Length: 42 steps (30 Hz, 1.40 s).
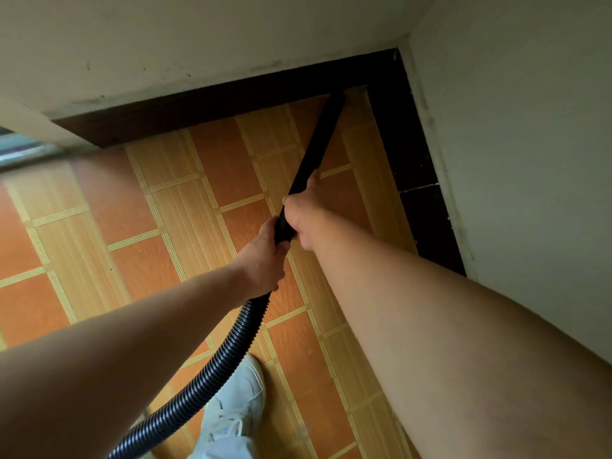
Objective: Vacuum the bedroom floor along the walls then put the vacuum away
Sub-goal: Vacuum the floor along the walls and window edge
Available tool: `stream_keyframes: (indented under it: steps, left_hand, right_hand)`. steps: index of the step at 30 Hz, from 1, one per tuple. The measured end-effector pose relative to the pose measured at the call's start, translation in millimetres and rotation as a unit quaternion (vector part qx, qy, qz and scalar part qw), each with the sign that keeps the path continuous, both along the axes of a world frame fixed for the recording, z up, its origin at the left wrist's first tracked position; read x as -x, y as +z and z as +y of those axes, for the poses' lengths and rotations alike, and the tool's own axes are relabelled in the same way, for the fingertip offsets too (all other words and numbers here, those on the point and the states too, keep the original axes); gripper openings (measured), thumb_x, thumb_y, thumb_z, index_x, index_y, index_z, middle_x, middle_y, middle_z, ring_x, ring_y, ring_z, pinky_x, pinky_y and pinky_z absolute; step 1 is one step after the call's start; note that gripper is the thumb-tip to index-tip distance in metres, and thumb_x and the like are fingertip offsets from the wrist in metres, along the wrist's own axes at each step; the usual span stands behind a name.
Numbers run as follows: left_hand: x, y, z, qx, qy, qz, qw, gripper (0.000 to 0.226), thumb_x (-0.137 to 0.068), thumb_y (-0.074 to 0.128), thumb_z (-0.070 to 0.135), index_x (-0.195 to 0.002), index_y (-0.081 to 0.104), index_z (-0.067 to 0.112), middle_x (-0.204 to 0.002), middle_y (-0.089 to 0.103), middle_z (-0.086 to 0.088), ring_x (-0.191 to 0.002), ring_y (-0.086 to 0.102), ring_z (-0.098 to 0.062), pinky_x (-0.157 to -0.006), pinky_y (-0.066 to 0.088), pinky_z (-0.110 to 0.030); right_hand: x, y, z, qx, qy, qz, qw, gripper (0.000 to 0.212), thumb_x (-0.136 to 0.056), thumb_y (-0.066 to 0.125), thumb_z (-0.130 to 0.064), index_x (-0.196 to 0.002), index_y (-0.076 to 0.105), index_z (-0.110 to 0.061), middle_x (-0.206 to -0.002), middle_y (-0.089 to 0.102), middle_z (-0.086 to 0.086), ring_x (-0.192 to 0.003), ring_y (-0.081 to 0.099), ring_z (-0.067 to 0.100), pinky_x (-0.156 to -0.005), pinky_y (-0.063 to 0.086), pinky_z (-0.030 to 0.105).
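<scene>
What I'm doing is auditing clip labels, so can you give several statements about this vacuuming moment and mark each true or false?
1. Both the left hand and the right hand grip the black vacuum tube. True.
2. The tube's tip sits mid-floor, away from any wall. False: it reaches the dark baseboard near the corner.
3. The ribbed hose trails back from the left hand past a white shoe. True.
4. The floor is grey carpet. False: it is orange and tan tile.
</scene>
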<state>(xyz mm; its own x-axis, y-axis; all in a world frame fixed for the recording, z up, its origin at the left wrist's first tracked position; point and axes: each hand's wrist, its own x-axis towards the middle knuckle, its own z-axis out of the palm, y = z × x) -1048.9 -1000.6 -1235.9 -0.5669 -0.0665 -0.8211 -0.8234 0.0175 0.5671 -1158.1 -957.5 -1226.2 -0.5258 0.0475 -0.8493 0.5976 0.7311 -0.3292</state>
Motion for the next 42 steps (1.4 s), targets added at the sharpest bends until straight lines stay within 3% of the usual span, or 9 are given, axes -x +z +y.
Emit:
stream_keyframes:
  steps: [3, 8, 12, 16, 21, 24, 27, 32, 42]
  left_hand:
    - [-15, 2, 4, -0.007, 0.014, -0.014, 1.0, 0.047, -0.108, 0.043, 0.025, -0.151, 0.028, 0.038, -0.102, 0.064, -0.012, -0.079, 0.067, -0.027, -0.071, 0.064, -0.055]
    - [-36, 2, 8, 0.013, -0.04, -0.032, 0.999, 0.03, -0.106, 0.049, 0.024, -0.133, 0.041, 0.013, -0.1, 0.066, -0.01, -0.092, 0.069, -0.033, -0.086, 0.059, -0.053]
    - [-45, 1, 6, 0.028, -0.072, -0.061, 0.995, 0.027, -0.103, 0.056, 0.03, -0.121, 0.045, 0.013, -0.099, 0.065, -0.01, -0.092, 0.069, -0.032, -0.081, 0.061, -0.05]
    - [-47, 2, 0, -0.013, -0.041, -0.084, 0.996, 0.028, -0.102, 0.06, 0.027, -0.121, 0.045, 0.011, -0.104, 0.064, -0.014, -0.089, 0.072, -0.036, -0.063, 0.064, -0.054]
    - [-49, 5, -4, -0.033, -0.035, -0.085, 0.995, 0.029, -0.103, 0.06, 0.024, -0.122, 0.045, 0.009, -0.105, 0.064, -0.015, -0.088, 0.073, -0.037, -0.063, 0.064, -0.053]
    - [-48, 6, -7, -0.042, -0.031, -0.088, 0.995, 0.029, -0.103, 0.06, 0.023, -0.123, 0.045, 0.009, -0.106, 0.064, -0.016, -0.088, 0.073, -0.036, -0.064, 0.064, -0.052]
    - [-47, 6, -10, -0.044, -0.03, -0.082, 0.995, 0.03, -0.102, 0.061, 0.023, -0.124, 0.046, 0.009, -0.105, 0.064, -0.016, -0.088, 0.073, -0.036, -0.062, 0.064, -0.052]
    - [-47, 7, -14, -0.062, -0.017, -0.087, 0.994, 0.031, -0.102, 0.063, 0.022, -0.124, 0.045, 0.009, -0.108, 0.063, -0.018, -0.09, 0.073, -0.037, -0.063, 0.064, -0.053]
    - [-44, 8, -16, -0.072, -0.004, -0.093, 0.993, 0.031, -0.106, 0.054, 0.028, -0.131, 0.041, 0.012, -0.111, 0.064, -0.02, -0.096, 0.071, -0.04, -0.064, 0.063, -0.057]
  right_hand:
    - [-13, 3, 1, -0.008, 0.025, 0.001, 1.0, 0.086, -0.105, 0.05, -0.012, -0.16, -0.006, -0.047, -0.144, 0.054, 0.011, -0.104, 0.065, 0.032, -0.085, 0.061, 0.044]
    - [-38, 1, 10, -0.011, 0.049, -0.01, 0.999, 0.085, -0.105, 0.048, -0.01, -0.159, -0.005, -0.049, -0.149, 0.051, 0.006, -0.092, 0.061, 0.021, -0.064, 0.053, 0.028]
    - [-51, -2, 16, -0.01, 0.062, -0.014, 0.998, 0.082, -0.107, 0.047, -0.013, -0.159, -0.002, -0.05, -0.15, 0.049, 0.004, -0.119, 0.06, 0.029, -0.092, 0.054, 0.039]
    - [-57, -5, 14, 0.002, 0.063, -0.01, 0.998, 0.081, -0.106, 0.048, -0.012, -0.159, 0.002, -0.051, -0.153, 0.046, 0.003, -0.123, 0.058, 0.029, -0.097, 0.053, 0.042]
    - [-58, -6, 10, 0.002, 0.074, 0.006, 0.997, 0.08, -0.104, 0.054, -0.017, -0.16, 0.007, -0.048, -0.157, 0.041, 0.003, -0.127, 0.057, 0.032, -0.104, 0.053, 0.049]
    - [-51, -5, 6, -0.003, 0.082, 0.039, 0.996, 0.075, -0.105, 0.056, -0.024, -0.162, 0.012, -0.043, -0.154, 0.046, 0.003, -0.124, 0.061, 0.032, -0.097, 0.056, 0.044]
    - [-40, -7, -2, -0.004, 0.077, 0.062, 0.995, 0.076, -0.104, 0.057, -0.019, -0.161, 0.014, -0.043, -0.145, 0.053, 0.004, -0.104, 0.065, 0.028, -0.087, 0.061, 0.045]
    - [-39, -10, -8, -0.012, 0.106, 0.065, 0.992, 0.076, -0.105, 0.055, -0.016, -0.161, 0.012, -0.045, -0.141, 0.053, 0.004, -0.088, 0.059, 0.021, -0.07, 0.06, 0.037]
    - [-40, -11, -10, -0.025, 0.151, 0.061, 0.986, 0.076, -0.106, 0.053, -0.018, -0.161, 0.009, -0.044, -0.143, 0.053, 0.006, -0.101, 0.064, 0.026, -0.08, 0.061, 0.038]
